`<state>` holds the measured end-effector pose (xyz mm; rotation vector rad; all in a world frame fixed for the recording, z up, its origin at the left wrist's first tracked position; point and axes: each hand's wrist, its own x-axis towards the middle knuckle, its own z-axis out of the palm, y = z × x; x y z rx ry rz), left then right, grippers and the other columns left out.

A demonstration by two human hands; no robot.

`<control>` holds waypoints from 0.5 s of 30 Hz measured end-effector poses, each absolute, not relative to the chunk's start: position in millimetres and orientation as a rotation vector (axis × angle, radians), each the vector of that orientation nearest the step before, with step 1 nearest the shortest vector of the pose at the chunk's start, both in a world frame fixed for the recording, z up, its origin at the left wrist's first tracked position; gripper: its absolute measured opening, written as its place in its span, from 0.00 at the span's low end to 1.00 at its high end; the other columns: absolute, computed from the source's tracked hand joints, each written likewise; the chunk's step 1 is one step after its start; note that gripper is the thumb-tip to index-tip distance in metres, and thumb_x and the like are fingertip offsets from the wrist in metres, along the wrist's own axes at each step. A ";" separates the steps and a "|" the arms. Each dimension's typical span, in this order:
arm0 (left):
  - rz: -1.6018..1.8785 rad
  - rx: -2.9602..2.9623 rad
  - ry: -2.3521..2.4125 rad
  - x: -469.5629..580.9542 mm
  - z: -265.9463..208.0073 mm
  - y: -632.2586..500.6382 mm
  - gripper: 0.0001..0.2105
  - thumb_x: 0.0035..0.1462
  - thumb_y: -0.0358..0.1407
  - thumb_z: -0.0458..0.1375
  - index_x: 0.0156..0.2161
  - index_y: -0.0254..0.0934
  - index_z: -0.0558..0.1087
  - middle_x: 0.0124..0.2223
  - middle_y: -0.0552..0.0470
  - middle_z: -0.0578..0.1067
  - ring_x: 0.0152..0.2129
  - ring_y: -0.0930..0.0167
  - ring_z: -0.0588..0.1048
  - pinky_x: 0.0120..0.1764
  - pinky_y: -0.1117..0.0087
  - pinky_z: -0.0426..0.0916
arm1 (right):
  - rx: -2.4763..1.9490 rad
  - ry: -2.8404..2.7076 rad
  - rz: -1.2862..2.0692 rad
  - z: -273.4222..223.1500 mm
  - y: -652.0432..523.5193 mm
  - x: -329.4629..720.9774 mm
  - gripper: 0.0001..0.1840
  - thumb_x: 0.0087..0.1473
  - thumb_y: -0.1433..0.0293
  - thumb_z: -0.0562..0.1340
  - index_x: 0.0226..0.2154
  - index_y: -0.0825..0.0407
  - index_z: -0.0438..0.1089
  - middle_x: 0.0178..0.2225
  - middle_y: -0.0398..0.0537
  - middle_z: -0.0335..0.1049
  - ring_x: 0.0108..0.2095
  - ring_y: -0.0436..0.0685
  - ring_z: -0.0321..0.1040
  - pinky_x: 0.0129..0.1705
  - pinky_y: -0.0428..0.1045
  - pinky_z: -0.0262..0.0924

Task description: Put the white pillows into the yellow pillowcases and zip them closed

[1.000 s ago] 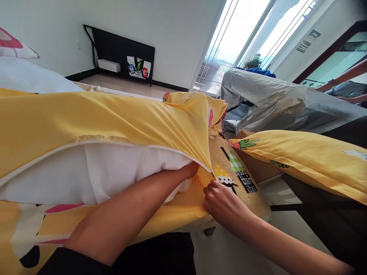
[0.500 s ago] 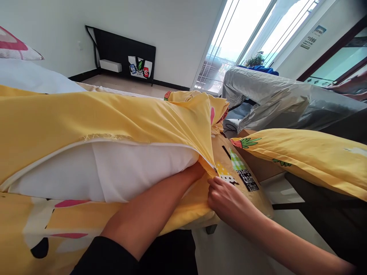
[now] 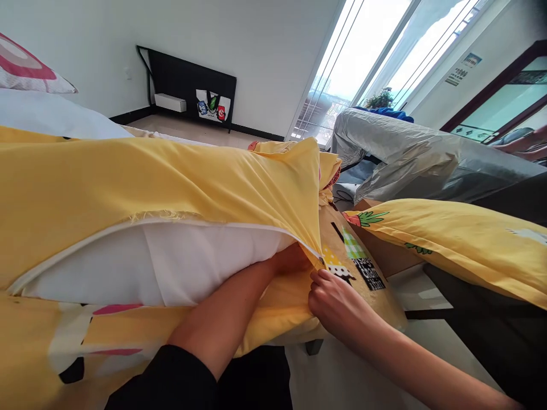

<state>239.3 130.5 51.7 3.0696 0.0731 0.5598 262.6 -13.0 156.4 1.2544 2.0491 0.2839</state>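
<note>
A yellow fabric cover (image 3: 213,179) lies across the bed, its long white-edged opening with a frayed seam facing me. Inside the opening shows a white padded insert (image 3: 171,262). My left hand (image 3: 294,260) reaches into the right end of the opening, between the insert and the cover; its fingers are hidden by cloth. At the right corner of the opening, my right hand (image 3: 327,293) is closed in a pinch on the cover's edge. The lower layer of the cover, with pink and white printed shapes, spreads below my left forearm.
A yellow pillow (image 3: 461,239) with carrot prints rests at the right over a dark surface. Behind it stands furniture under a plastic sheet (image 3: 405,145). A tan printed cloth (image 3: 371,307) covers the bed's corner. A black panel (image 3: 183,80) leans by the far wall.
My left forearm has shifted slightly right, with the hand a little deeper in the opening. The right hand keeps its pinch at the corner. The view has tilted slightly.
</note>
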 end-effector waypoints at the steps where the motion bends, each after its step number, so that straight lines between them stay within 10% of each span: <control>1: 0.526 3.086 -0.013 238.6 49.7 129.8 0.08 0.62 0.30 0.51 0.39 0.31 0.74 0.41 0.47 0.76 0.40 0.68 0.73 0.46 0.64 0.67 | 1.256 2.056 0.289 156.7 -13.2 263.2 0.10 0.49 0.79 0.62 0.23 0.51 0.76 0.22 0.50 0.73 0.28 0.57 0.64 0.31 0.52 0.45; 15: 0.287 3.072 -0.001 217.1 33.6 124.9 0.22 0.52 0.28 0.57 0.54 0.30 0.68 0.58 0.44 0.69 0.59 0.63 0.61 0.62 0.62 0.49 | 1.235 2.169 0.288 156.1 -19.3 269.5 0.10 0.48 0.78 0.63 0.20 0.52 0.74 0.19 0.49 0.70 0.27 0.58 0.63 0.30 0.52 0.44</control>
